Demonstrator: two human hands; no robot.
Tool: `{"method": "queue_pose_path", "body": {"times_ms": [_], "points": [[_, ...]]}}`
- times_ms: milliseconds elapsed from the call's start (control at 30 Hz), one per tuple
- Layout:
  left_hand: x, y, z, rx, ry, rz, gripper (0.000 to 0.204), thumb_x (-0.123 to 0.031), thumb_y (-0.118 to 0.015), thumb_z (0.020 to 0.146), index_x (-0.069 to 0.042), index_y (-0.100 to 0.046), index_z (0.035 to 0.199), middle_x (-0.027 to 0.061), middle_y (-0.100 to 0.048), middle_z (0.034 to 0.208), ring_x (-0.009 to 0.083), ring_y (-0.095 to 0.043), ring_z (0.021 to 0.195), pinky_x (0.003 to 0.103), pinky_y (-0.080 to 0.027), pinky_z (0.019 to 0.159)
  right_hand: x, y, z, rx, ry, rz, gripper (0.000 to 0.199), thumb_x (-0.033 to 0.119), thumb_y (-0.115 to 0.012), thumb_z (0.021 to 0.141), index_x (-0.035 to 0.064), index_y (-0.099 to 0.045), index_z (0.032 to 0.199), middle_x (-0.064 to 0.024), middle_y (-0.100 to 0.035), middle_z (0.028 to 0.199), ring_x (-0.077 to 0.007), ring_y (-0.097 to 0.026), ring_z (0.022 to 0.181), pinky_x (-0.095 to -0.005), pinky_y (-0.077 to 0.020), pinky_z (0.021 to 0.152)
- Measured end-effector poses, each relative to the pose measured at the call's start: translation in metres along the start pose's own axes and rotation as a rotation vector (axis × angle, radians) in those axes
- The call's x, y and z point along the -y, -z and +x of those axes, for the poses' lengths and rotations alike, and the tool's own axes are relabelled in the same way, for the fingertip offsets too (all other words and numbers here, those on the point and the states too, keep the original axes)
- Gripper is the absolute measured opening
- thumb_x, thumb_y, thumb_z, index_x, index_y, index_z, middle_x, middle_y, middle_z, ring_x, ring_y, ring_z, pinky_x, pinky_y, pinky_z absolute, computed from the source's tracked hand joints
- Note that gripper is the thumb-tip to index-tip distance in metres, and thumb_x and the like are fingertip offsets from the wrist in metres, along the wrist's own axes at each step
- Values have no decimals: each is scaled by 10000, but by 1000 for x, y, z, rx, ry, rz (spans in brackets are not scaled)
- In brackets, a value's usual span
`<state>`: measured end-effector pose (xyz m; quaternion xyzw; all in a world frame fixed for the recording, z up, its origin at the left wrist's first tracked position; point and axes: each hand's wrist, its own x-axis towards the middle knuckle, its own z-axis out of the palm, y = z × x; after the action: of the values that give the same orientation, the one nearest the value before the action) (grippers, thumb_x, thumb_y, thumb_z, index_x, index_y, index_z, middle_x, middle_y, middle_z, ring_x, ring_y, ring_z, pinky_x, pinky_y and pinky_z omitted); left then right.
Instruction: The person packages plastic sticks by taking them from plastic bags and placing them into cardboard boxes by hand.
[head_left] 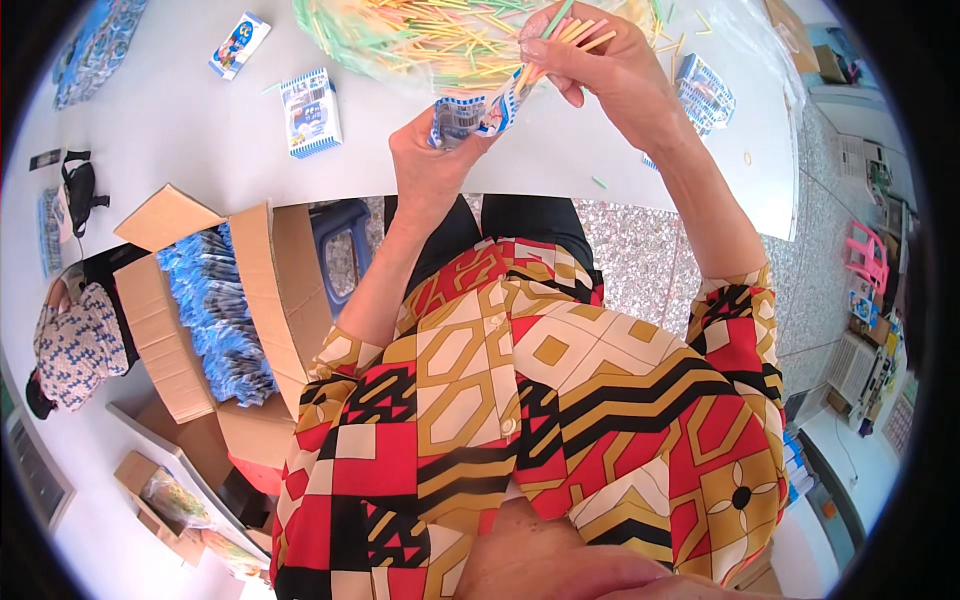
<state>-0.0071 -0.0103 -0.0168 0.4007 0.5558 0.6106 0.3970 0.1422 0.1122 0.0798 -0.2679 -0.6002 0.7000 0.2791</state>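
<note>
Thin yellow and green plastic sticks [572, 35], a small bunch of them, sit pinched between the fingers of the right hand [590, 60], which is clenched round them near the table's far middle, at about twelve o'clock in the head view. Their lower ends point down and to the left, toward the open mouth of a small blue-and-white printed paper packet [470, 115]. The left hand [425, 150] grasps that packet from below, at about seven o'clock from the right hand, holding it tilted with its mouth toward the sticks.

To do this well, the person probably needs the bunch kept tight and parallel, so no stick splays past the packet's edge, and the packet held steady and slightly squeezed so its mouth stays open.

Just beyond the hands, at twelve o'clock, lies a loose heap of the same coloured sticks [430, 35] on the white table [180, 130]. A few stray sticks lie near the table's near edge, which runs just below the left wrist, so a dropped stick could roll off. Two more small printed packets [311, 112] lie at nine to ten o'clock, another at three o'clock. An open cardboard box of blue packets [220, 310] stands below the table at eight o'clock. Open tabletop lies left of the hands.
</note>
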Motion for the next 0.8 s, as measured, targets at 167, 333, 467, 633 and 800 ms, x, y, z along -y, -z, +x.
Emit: {"method": "queue_pose_path", "body": {"times_ms": [167, 333, 467, 633, 800], "points": [[1, 0, 1, 8, -20, 82, 194, -44, -716, 741, 11, -677, 923, 8, -667, 785, 40, -562, 687, 209, -462, 627, -2, 0, 0, -46, 6, -112, 89, 69, -649, 822, 2, -630, 877, -18, -578, 631, -63, -475, 486, -199, -378, 430], [-1, -1, 4, 13, 16, 28, 158, -43, -725, 737, 1, -675, 879, -3, -645, 736, 40, -547, 648, 203, -447, 589, 4, -6, -3, -35, 35, -290, 84, 63, -643, 822, 7, -627, 882, -15, -593, 674, -59, -503, 565, -207, -409, 503], [1, -3, 7, 0, 64, -79, 152, -46, -737, 733, -4, -670, 862, -7, -630, 721, 45, -534, 628, 208, -441, 570, -8, -7, -1, -18, 251, -344, 105, 64, -635, 828, -17, -615, 892, -24, -604, 737, -73, -537, 652, -228, -436, 580], [-1, -6, 9, 20, 28, -63, 162, -48, -741, 737, 2, -666, 871, -1, -632, 733, 51, -539, 630, 206, -442, 572, -3, -10, 2, 43, 213, -442, 126, 78, -620, 849, -18, -617, 931, -44, -601, 778, -93, -548, 681, -232, -442, 601], [1, -7, 14, 41, 17, -80, 172, -49, -741, 739, 6, -664, 883, 5, -639, 747, 55, -549, 647, 208, -451, 586, -2, -6, 6, 12, 278, -551, 203, 155, -539, 920, -13, -617, 1001, -47, -573, 778, -90, -507, 624, -228, -429, 567]]}}
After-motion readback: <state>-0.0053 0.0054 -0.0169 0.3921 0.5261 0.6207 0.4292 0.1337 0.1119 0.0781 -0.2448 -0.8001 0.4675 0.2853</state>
